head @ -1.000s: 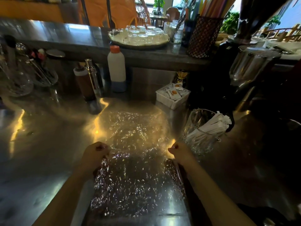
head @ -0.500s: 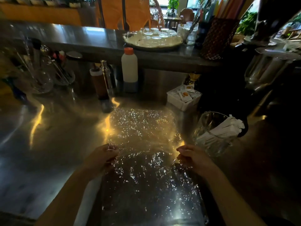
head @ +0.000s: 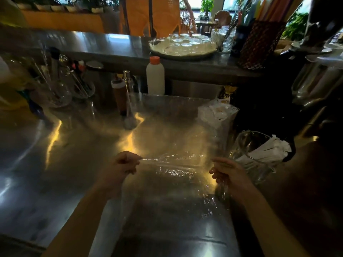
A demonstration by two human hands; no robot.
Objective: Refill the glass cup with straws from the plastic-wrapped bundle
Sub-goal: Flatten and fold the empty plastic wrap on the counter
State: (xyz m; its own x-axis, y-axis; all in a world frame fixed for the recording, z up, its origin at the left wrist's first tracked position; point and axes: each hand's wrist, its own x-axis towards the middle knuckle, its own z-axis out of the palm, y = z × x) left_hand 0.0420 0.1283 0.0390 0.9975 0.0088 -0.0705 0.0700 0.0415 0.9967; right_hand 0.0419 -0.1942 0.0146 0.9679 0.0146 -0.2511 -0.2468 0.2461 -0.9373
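A clear plastic wrap (head: 172,138) is stretched out over the steel counter in front of me, its far edge raised near the bottles. My left hand (head: 123,163) is closed on its left side and my right hand (head: 225,172) on its right side, pulling it taut between them. The glass cup (head: 255,154) stands just right of my right hand, with white paper-wrapped straws (head: 269,149) leaning out of it to the right. I see no straws inside the wrap.
A white bottle with an orange cap (head: 155,76), a brown bottle (head: 118,95) and a slim metal bottle (head: 128,86) stand behind the wrap. A white box of sachets (head: 217,113) sits at its far right. Glass jars of utensils (head: 61,89) are at the left.
Both hands have lifted and spread the plastic wrap, so it is smoother and tauter, and its far edge has risen off the counter. The view has moved closer.
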